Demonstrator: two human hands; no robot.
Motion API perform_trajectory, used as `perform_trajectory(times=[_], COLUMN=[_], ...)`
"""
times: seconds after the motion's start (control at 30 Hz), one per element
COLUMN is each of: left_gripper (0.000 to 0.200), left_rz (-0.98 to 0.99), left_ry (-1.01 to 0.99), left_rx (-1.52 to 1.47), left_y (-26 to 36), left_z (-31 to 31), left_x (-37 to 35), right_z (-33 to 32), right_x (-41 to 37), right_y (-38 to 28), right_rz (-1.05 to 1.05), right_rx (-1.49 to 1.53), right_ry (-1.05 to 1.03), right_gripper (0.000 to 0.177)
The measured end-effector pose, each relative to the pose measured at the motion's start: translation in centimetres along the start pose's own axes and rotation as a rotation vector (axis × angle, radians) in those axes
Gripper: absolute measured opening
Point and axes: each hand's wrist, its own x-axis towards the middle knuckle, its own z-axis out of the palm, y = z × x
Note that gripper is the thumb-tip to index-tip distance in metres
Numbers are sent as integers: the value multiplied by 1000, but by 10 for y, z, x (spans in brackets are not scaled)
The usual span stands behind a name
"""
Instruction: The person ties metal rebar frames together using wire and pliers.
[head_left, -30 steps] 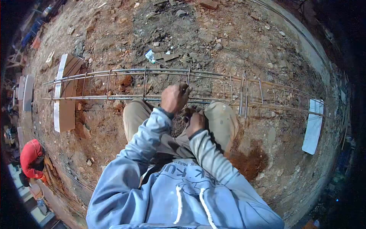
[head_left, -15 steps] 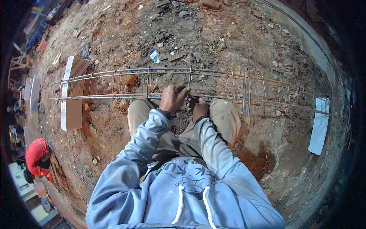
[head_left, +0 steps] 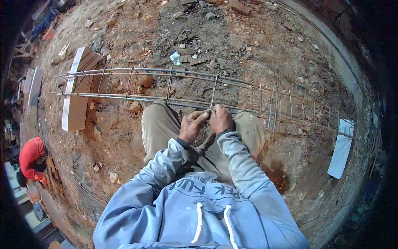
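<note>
A long cage of thin steel bars (head_left: 186, 101) with rectangular stirrups runs across in front of my knees. My left hand (head_left: 193, 125) is closed at the near bars, thumb and fingertips pinched together. Right beside it, my right hand (head_left: 220, 119) has its fingers curled at the foot of a stirrup (head_left: 214, 91). Both sets of fingertips nearly touch at that joint. Whatever lies between them is too small to make out.
A pale block (head_left: 75, 113) supports the cage's left end, and a white board (head_left: 342, 149) lies under the right end. A person in a red top (head_left: 31, 155) bends down at the lower left. Rubble and scraps (head_left: 196, 60) lie beyond the cage.
My left hand has come down from the stirrup to the near bars. My right hand has risen beside it, and its fingers now curl at the joint. The view has tilted slightly.
</note>
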Motion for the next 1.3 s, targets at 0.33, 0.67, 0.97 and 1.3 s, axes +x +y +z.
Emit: perform_trajectory(times=[0.33,0.67,0.97,1.3], left_gripper=[25,29,16,8], left_rz=[-216,263,-582,-442], left_ry=[177,-98,-99,-218], left_rx=[15,1071,-783,-975], left_y=[-32,-76,-100,-78], left_z=[-11,-16,-8,-11], left_x=[25,94,104,81], right_z=[2,-1,-7,1], right_x=[13,21,19,15], right_y=[4,-9,-19,-7], right_rz=[-124,21,135,-9], right_rx=[-181,-169,-207,-137], right_ry=[-61,-99,-101,-14], right_gripper=[18,25,30,31])
